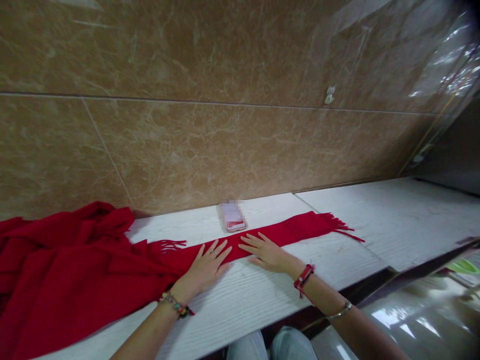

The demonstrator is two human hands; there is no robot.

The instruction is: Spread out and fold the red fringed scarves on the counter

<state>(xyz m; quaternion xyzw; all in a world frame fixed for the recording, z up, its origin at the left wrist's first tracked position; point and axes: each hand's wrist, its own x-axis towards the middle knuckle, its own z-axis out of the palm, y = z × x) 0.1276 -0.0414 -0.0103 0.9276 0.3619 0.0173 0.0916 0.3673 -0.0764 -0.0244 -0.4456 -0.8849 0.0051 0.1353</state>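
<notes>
We seem to be in a home, though we cannot tell which room. Behind the white wood-grain tabletop (234, 300) we see a wall (206, 55) of glossy brown marbled tiles. Below the tabletop, on its right, we make out a shiny floor (407, 332). A phone (237, 227) lies near the tabletop's far edge.

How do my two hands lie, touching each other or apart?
Apart. The head view shows red fringed cloth in the gap between your left hand and right hand.

Head-worn view, facing forward, angled down, near tabletop (232, 300)
</notes>
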